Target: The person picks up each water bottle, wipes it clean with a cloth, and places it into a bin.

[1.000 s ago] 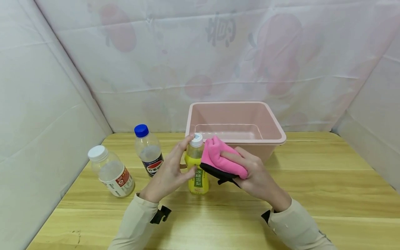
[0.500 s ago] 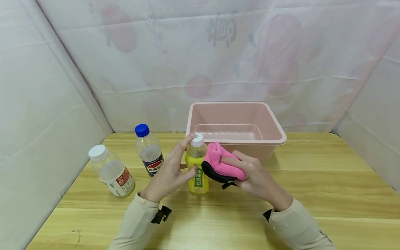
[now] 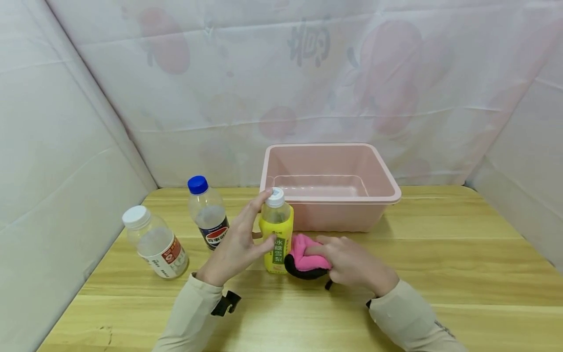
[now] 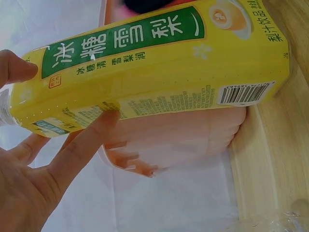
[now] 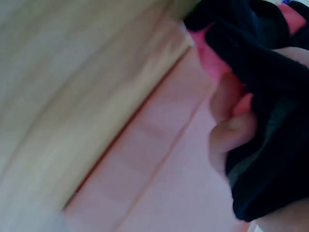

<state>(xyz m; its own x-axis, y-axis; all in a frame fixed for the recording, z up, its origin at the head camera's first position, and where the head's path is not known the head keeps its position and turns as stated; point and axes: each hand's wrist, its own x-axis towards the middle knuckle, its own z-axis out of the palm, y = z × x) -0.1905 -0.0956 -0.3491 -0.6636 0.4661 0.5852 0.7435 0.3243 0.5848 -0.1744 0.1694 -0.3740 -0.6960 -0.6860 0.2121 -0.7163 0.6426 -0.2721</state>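
A yellow-labelled drink bottle (image 3: 283, 230) with a white cap stands upright on the table in the head view. My left hand (image 3: 239, 244) steadies it from the left, index fingertip at the cap and thumb on the label. In the left wrist view, thumb and fingers of the left hand (image 4: 48, 179) lie on different sides of the bottle (image 4: 159, 72). My right hand (image 3: 354, 264) grips a bunched pink cloth (image 3: 308, 254) with black edging, right at the bottle's lower right side. The right wrist view shows fingers (image 5: 236, 130) curled into the cloth's dark part (image 5: 280, 145).
Behind the bottle a pink plastic bin (image 3: 338, 215) sits near the table's back edge. To the left stand a blue-capped bottle (image 3: 210, 215) and a white-capped bottle (image 3: 160, 244). Fabric walls (image 3: 220, 98) rise behind and beside the wooden table (image 3: 462, 264).
The right hand has brought the cloth down from near the bottle's upper part to its lower right side. The left hand and the bottle have stayed in place.
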